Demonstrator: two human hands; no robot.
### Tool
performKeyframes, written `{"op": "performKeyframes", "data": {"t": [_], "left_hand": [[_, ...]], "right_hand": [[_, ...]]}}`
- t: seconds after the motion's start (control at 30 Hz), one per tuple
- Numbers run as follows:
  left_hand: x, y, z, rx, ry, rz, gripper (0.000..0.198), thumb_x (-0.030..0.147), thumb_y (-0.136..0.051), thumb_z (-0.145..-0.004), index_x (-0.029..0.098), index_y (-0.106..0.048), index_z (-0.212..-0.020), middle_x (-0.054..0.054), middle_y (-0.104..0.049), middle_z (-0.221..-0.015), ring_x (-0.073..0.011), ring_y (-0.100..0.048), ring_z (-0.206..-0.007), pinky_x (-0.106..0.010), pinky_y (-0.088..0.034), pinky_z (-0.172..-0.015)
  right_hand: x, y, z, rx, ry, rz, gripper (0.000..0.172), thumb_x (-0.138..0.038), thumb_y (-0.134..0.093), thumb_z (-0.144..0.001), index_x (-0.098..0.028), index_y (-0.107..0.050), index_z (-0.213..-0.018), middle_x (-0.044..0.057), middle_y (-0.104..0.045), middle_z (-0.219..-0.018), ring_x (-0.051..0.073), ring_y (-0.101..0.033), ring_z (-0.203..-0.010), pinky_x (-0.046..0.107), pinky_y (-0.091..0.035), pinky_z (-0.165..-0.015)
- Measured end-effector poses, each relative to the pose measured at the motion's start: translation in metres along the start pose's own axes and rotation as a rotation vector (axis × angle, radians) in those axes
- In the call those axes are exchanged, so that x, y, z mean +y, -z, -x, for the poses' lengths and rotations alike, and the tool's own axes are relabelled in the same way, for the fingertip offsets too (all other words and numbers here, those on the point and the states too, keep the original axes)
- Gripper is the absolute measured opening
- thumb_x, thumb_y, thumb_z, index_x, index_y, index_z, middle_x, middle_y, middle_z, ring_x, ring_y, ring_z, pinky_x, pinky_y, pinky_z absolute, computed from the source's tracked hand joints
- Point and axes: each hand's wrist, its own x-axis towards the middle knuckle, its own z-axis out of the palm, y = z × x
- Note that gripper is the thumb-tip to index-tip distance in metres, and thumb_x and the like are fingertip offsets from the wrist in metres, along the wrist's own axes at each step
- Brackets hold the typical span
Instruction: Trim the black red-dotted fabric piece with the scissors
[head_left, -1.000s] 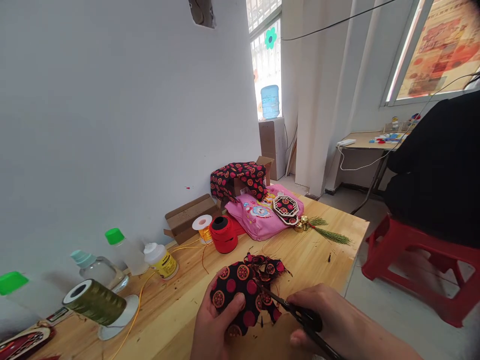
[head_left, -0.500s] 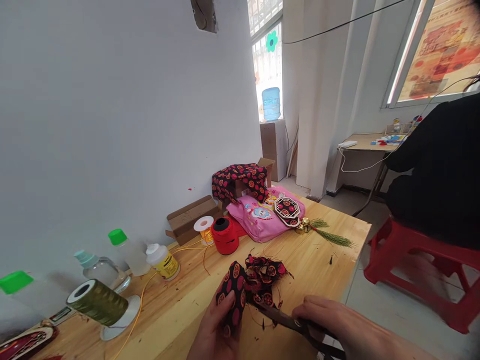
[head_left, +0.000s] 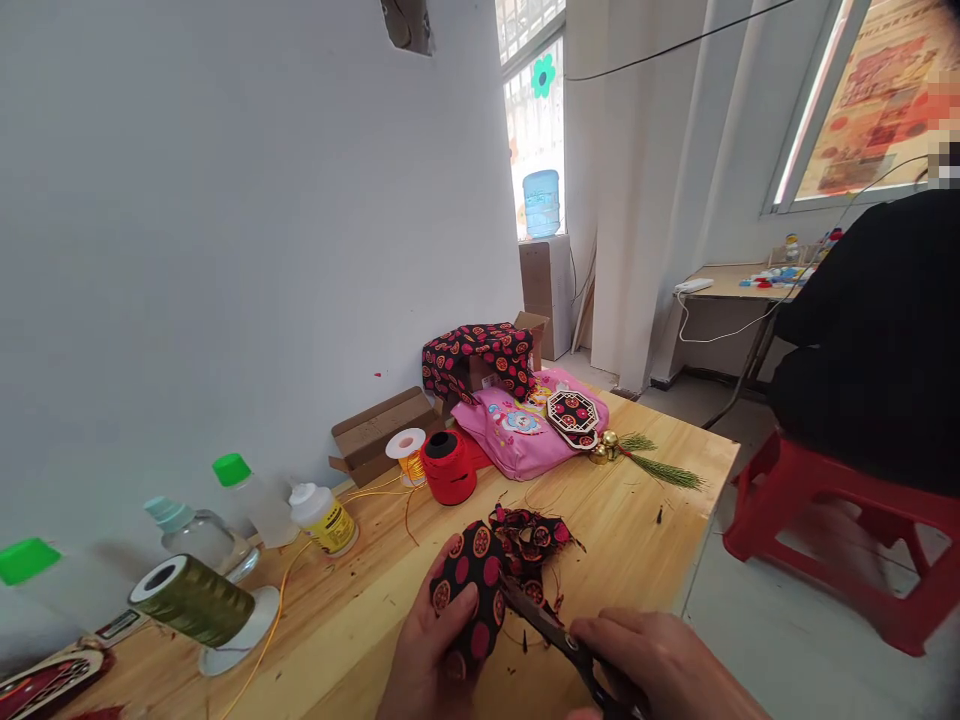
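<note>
Scissor tips at the right edge of the patterned cloth

The patterned cloth (head_left: 480, 575) is held above the near part of the wooden table (head_left: 337, 630), to the left of the right hand (head_left: 660, 650) and beyond it; its long side runs roughly away from the person, while the scissors (head_left: 551, 628) slant from lower right to upper left, pointing at its right edge; the tips appear to meet that edge, though whether they bite into it cannot be told.

The left hand (head_left: 427, 645) is the nearer one, pinching the cloth with its thumb on top and its fingers mostly hidden beneath; the right hand is curled round the scissor handles, partly cut off by the frame, so how far its fingers are spread cannot be told; the blades look close together; scraps (head_left: 532, 540) of similar cloth lie just beyond the tips.

As for writing, the glue bottle (head_left: 324, 520) has a yellow label with dark characters too small to read; the water jug (head_left: 541, 203) carries faint, illegible print; the poster (head_left: 885, 110) outside the window is too washed out to read; no brand can be made out.
</note>
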Motion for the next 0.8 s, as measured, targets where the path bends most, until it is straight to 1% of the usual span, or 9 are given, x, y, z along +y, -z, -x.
{"op": "performKeyframes", "data": {"t": [0.07, 0.13, 0.2, 0.33, 0.47, 0.57, 0.8], "left_hand": [[-0.0013, 0.0016, -0.0017, -0.041, -0.068, -0.026, 0.052, 0.003, -0.059, -0.072, 0.020, -0.047, -0.119, -0.006, -0.072, -0.095, -0.0165, -0.068, -0.080, -0.020, -0.055, -0.065], [-0.0025, 0.0042, -0.0040, -0.064, -0.118, -0.072, 0.058, 0.006, -0.064, -0.068, 0.020, -0.044, -0.121, -0.007, -0.071, -0.098, -0.0200, -0.067, -0.084, -0.024, -0.055, -0.068], [-0.0032, 0.0057, -0.0052, -0.073, -0.158, -0.115, 0.063, 0.009, -0.068, -0.065, 0.021, -0.042, -0.121, -0.006, -0.071, -0.097, -0.0215, -0.067, -0.086, -0.025, -0.055, -0.068], [-0.0035, 0.0038, -0.0030, -0.072, -0.205, -0.151, 0.071, 0.012, -0.073, -0.061, 0.021, -0.039, -0.123, -0.005, -0.073, -0.088, -0.0194, -0.067, -0.083, -0.021, -0.054, -0.064], [-0.0036, 0.0014, -0.0006, -0.064, -0.229, -0.186, 0.077, 0.015, -0.075, -0.059, 0.020, -0.036, -0.125, -0.005, -0.073, -0.087, -0.0223, -0.068, -0.081, -0.028, -0.055, -0.065], [-0.0035, 0.0010, -0.0002, -0.066, -0.236, -0.210, 0.080, 0.016, -0.075, -0.058, 0.021, -0.035, -0.126, -0.005, -0.073, -0.087, -0.0234, -0.068, -0.079, -0.032, -0.056, -0.066], [-0.0041, 0.0015, 0.0001, -0.058, -0.278, -0.267, 0.080, 0.019, -0.076, -0.056, 0.021, -0.036, -0.125, -0.005, -0.073, -0.086, -0.0232, -0.067, -0.080, -0.032, -0.055, -0.068]], "right_hand": [[0.0009, 0.0000, -0.0003, 0.021, 0.000, 0.083, 0.021, -0.036, -0.063, -0.076, -0.016, -0.060, -0.076, 0.000, -0.060, -0.058, 0.013, -0.052, -0.043, 0.021, -0.031, -0.039], [0.0027, -0.0012, 0.0013, 0.045, 0.013, 0.128, 0.024, -0.039, -0.064, -0.074, -0.015, -0.060, -0.078, 0.001, -0.060, -0.059, 0.013, -0.054, -0.044, 0.021, -0.032, -0.039], [0.0038, -0.0020, 0.0024, 0.059, 0.015, 0.137, 0.025, -0.040, -0.065, -0.073, -0.016, -0.060, -0.078, 0.001, -0.061, -0.059, 0.013, -0.054, -0.043, 0.020, -0.033, -0.038], [0.0031, -0.0006, 0.0029, 0.070, -0.021, 0.127, 0.019, -0.034, -0.067, -0.071, -0.017, -0.059, -0.075, -0.001, -0.061, -0.058, 0.012, -0.054, -0.041, 0.019, -0.035, -0.038], [0.0023, 0.0011, 0.0033, 0.052, -0.048, 0.119, 0.013, -0.029, -0.066, -0.072, -0.017, -0.059, -0.074, -0.001, -0.060, -0.057, 0.011, -0.053, -0.041, 0.019, -0.035, -0.039], [0.0026, 0.0013, 0.0032, 0.041, -0.060, 0.119, 0.014, -0.029, -0.065, -0.073, -0.017, -0.058, -0.070, -0.001, -0.060, -0.056, 0.011, -0.052, -0.042, 0.019, -0.034, -0.039], [0.0031, 0.0025, 0.0013, 0.014, -0.050, 0.143, 0.015, -0.030, -0.062, -0.076, -0.017, -0.058, -0.069, 0.000, -0.060, -0.056, 0.011, -0.053, -0.042, 0.019, -0.033, -0.040]]}}
